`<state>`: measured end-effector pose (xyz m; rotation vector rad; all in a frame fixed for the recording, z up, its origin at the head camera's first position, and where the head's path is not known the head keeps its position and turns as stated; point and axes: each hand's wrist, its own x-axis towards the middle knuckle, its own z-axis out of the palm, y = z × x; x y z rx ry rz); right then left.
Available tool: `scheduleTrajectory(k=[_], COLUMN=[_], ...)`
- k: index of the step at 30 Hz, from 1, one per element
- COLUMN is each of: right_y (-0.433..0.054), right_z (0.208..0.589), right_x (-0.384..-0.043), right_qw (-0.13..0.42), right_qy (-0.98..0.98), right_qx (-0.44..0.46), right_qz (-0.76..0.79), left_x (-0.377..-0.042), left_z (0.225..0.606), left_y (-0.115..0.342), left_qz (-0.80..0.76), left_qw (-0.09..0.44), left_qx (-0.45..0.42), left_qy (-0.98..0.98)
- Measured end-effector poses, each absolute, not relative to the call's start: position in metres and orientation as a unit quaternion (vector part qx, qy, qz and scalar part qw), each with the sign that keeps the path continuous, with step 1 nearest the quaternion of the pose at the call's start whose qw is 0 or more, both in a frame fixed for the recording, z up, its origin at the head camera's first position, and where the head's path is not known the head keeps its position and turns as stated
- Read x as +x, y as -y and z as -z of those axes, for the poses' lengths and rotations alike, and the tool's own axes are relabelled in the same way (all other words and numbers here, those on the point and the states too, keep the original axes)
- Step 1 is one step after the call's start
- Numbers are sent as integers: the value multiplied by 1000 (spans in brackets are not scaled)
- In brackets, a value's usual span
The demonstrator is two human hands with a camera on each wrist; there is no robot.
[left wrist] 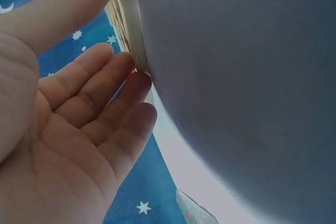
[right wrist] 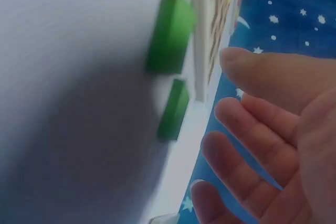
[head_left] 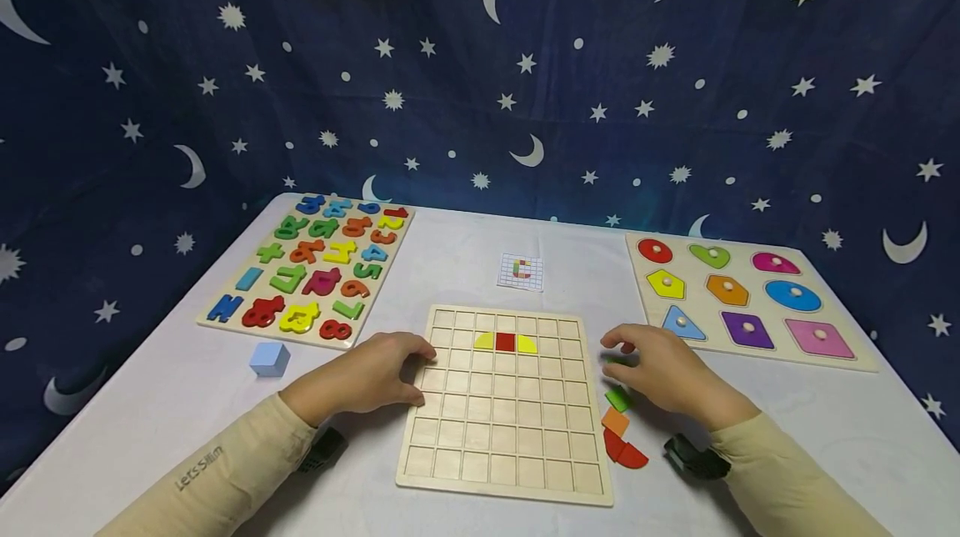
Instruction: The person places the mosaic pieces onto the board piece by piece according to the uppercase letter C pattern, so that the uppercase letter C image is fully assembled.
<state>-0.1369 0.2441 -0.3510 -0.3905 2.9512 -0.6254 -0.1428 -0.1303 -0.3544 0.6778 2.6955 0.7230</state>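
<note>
A wooden grid board [head_left: 476, 437] lies in front of me. Near its top, a red square [head_left: 506, 342] sits between two yellow rounded pieces [head_left: 484, 342]. My left hand [head_left: 375, 374] rests at the board's left edge, its thumb and fingertips at the rim, fingers loosely extended. Over the table by the board's right edge hovers my right hand [head_left: 663, 370], fingers apart and holding nothing. Below it lie green pieces [right wrist: 172, 32], one partly hidden by the fingers in the head view. An orange square [head_left: 616, 422] and red rounded pieces [head_left: 632, 455] continue the row toward me.
Behind the board lies a small card [head_left: 521, 272] with a coloured grid pattern. A number puzzle [head_left: 247, 303] is at the left, with a light blue cube [head_left: 270, 359] in front. At the right is a shape puzzle [head_left: 693, 283] with knobbed pieces. A starry curtain [head_left: 450, 128] hangs behind.
</note>
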Motion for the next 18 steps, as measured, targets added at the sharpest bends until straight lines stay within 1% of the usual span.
scheduleTrajectory(k=[4,11,18], right_y=[-253,-264,-267], right_z=[355,359,363], right_x=[-136,-136,-134], right_qw=[43,60,59], right_qy=[-968,-969,-973], right_qx=[-134,-127,-109], right_qz=[207,201,195], left_x=[-143,-144,-143], left_z=[355,356,354], left_y=[130,128,128], left_qz=[-251,-253,-253], left_qw=[136,141,140], left_qx=[230,226,227], left_qy=[-930,-930,-930])
